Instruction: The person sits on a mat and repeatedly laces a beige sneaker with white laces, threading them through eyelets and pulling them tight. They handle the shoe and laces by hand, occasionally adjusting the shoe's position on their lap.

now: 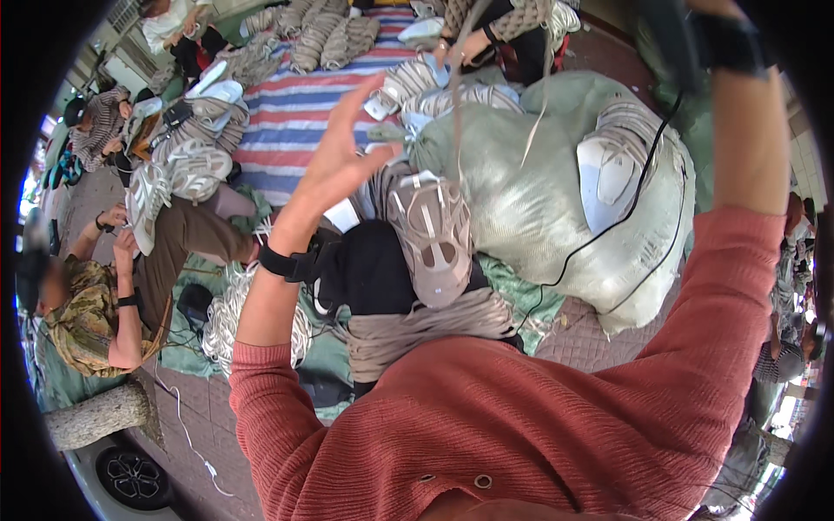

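Head view, looking down over the red sweater. We see the left hand (340,156) raised with its fingers spread wide, released and grasping nothing; a black band sits at its wrist. The right hand passes out of the top edge of the frame behind a dark wrist strap (728,42), so we cannot tell whether it is clenched or loose. A shoe sole (434,239), beige with pale tread, rests tread-up on the lap, over the dark trousers and just above a bundle of grey-brown cords (417,326). A thin pale cord (458,95) runs from the sole's region upward between the two arms, toward the raised right arm. Behind lies a large green mesh sack (530,200) with more soles on and inside it, and a striped mat (295,104) carrying further bundles. A seated person (87,304) works at the left.

We judge that the sole, held by neither visible hand, may slide off the lap if the cord is drawn taut. The black cable (608,230) draped over the sack could also snag the raised arm.
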